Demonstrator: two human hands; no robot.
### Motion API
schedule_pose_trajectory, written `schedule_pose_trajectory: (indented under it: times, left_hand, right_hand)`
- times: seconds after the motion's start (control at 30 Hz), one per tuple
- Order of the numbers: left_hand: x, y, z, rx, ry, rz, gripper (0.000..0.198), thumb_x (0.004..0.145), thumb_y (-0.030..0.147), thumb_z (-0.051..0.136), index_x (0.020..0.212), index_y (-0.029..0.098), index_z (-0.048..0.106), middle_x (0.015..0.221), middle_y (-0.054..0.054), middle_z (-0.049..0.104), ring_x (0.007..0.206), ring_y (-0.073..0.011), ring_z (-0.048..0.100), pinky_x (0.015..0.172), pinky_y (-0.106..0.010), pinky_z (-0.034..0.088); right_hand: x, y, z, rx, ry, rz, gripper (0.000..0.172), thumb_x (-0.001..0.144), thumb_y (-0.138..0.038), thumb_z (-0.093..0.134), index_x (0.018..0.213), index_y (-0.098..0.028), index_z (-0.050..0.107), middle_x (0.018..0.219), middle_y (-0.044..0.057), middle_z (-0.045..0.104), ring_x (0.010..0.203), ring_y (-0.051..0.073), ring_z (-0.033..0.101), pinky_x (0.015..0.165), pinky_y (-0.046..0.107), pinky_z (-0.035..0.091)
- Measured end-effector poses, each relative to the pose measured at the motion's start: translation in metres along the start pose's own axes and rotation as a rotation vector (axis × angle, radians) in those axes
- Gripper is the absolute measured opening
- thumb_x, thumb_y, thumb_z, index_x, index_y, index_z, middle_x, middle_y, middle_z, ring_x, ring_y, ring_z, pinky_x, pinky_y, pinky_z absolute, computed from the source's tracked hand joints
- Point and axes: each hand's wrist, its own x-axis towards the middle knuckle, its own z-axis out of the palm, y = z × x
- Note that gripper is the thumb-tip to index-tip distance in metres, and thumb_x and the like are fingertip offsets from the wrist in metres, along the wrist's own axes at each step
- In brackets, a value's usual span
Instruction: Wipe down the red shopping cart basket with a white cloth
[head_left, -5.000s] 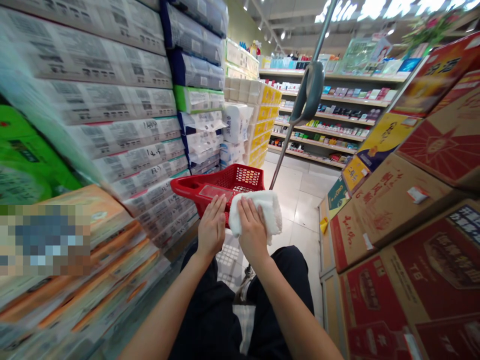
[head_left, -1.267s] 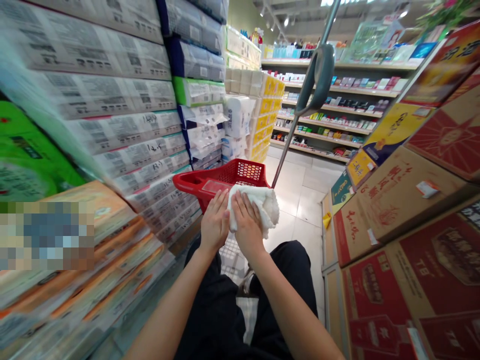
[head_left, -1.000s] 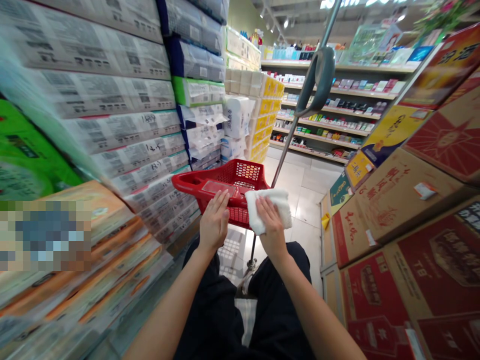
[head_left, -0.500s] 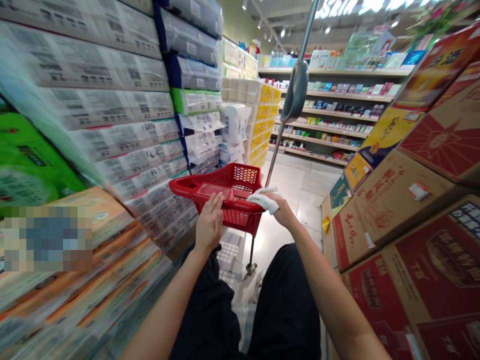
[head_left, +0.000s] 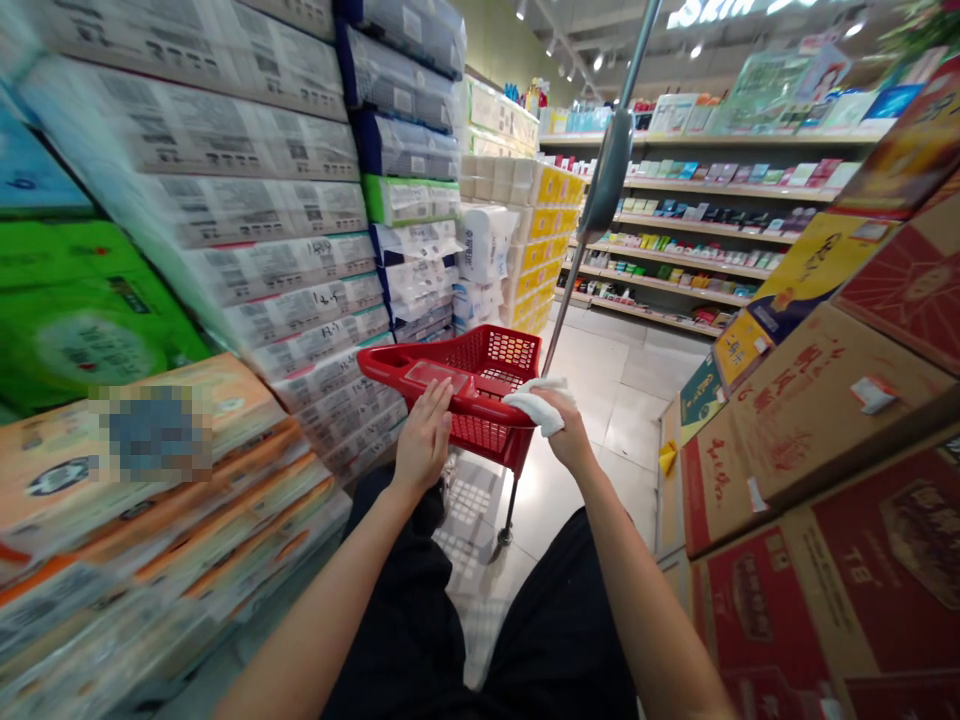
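A small red shopping cart point(head_left: 491, 435) with a lattice basket stands in front of my legs. My left hand point(head_left: 424, 437) lies on its handle beside a clear panel, fingers stretched out flat and together. In my right hand point(head_left: 570, 435) is a white cloth point(head_left: 538, 402), bunched under the fingers and pressed against the right end of the handle. The cloth covers part of that corner, and my right fingertips are partly hidden. A grey metal pole point(head_left: 574, 290) with a dark oval piece rises from the cart's right side.
Tall stacks of wrapped tissue packs point(head_left: 255, 130) line the left, with orange packs point(head_left: 247, 480) low and near. Cardboard cartons point(head_left: 795, 420) are piled along the right. Stocked shelves point(head_left: 697, 180) stand across the far end of the tiled floor point(head_left: 611, 400).
The view has turned slightly left, so the cart and both hands appear further right. My left hand stays on the handle, and my right hand still presses the cloth at its right end.
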Motion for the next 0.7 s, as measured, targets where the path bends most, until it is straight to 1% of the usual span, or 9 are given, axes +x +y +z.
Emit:
schedule_pose_trajectory:
  times: [0.17, 0.27, 0.37, 0.47, 0.57, 0.63, 0.7]
  left_hand:
    - [-0.005, 0.017, 0.002, -0.001, -0.047, 0.021, 0.049, 0.102, 0.033, 0.028, 0.149, 0.024, 0.034, 0.153, -0.007, 0.041, 0.146, -0.021, 0.029, 0.118, -0.049, 0.029]
    - [-0.007, 0.025, 0.005, -0.005, -0.065, 0.037, 0.049, 0.102, 0.034, 0.028, 0.149, 0.024, 0.035, 0.154, -0.006, 0.04, 0.146, -0.0209, 0.029, 0.118, -0.049, 0.028]
    - [-0.004, 0.026, 0.01, -0.035, -0.063, 0.036, 0.048, 0.102, 0.035, 0.027, 0.147, 0.022, 0.038, 0.153, -0.007, 0.042, 0.146, -0.0207, 0.03, 0.118, -0.048, 0.028]
    - [0.007, 0.019, 0.017, -0.076, -0.056, 0.003, 0.048, 0.102, 0.037, 0.025, 0.143, 0.019, 0.044, 0.149, -0.008, 0.047, 0.144, -0.0205, 0.033, 0.118, -0.047, 0.029]
    - [0.027, 0.006, 0.024, -0.125, -0.047, -0.042, 0.051, 0.102, 0.041, 0.023, 0.137, 0.016, 0.051, 0.145, -0.009, 0.052, 0.141, -0.0196, 0.038, 0.119, -0.044, 0.028]
    - [0.045, -0.004, 0.028, -0.155, -0.068, -0.092, 0.056, 0.102, 0.045, 0.02, 0.133, 0.014, 0.055, 0.144, -0.01, 0.053, 0.14, -0.0191, 0.041, 0.119, -0.041, 0.028]
    - [0.065, -0.015, 0.032, -0.158, -0.131, -0.154, 0.06, 0.101, 0.049, 0.019, 0.134, 0.013, 0.054, 0.145, -0.011, 0.051, 0.138, -0.0194, 0.042, 0.119, -0.039, 0.027]
  right_hand:
    - [-0.025, -0.011, -0.009, -0.034, 0.125, 0.031, 0.025, 0.09, -0.023, 0.05, 0.104, -0.021, 0.071, 0.108, 0.008, 0.071, 0.107, 0.023, 0.063, 0.099, 0.039, 0.046]
    - [-0.038, -0.023, -0.015, -0.059, 0.16, 0.052, 0.023, 0.091, -0.025, 0.051, 0.102, -0.021, 0.071, 0.105, 0.007, 0.071, 0.105, 0.023, 0.063, 0.098, 0.039, 0.047]
    - [-0.045, -0.035, -0.017, -0.101, 0.166, 0.06, 0.024, 0.092, -0.024, 0.049, 0.103, -0.022, 0.071, 0.106, 0.006, 0.07, 0.106, 0.023, 0.063, 0.099, 0.039, 0.046]
    - [-0.045, -0.041, -0.015, -0.146, 0.118, 0.051, 0.03, 0.092, -0.02, 0.045, 0.111, -0.022, 0.068, 0.111, 0.006, 0.069, 0.111, 0.023, 0.061, 0.103, 0.04, 0.044]
    - [-0.038, -0.039, -0.009, -0.204, 0.048, 0.038, 0.036, 0.089, -0.015, 0.045, 0.118, -0.02, 0.065, 0.118, 0.007, 0.067, 0.117, 0.022, 0.058, 0.107, 0.04, 0.041]
    - [-0.028, -0.035, -0.005, -0.24, -0.018, 0.019, 0.043, 0.084, -0.01, 0.046, 0.122, -0.018, 0.063, 0.124, 0.009, 0.065, 0.122, 0.022, 0.055, 0.11, 0.039, 0.039]
    - [-0.016, -0.032, 0.0, -0.274, -0.105, 0.019, 0.055, 0.077, -0.004, 0.046, 0.129, -0.015, 0.059, 0.132, 0.009, 0.061, 0.128, 0.021, 0.051, 0.113, 0.038, 0.035]
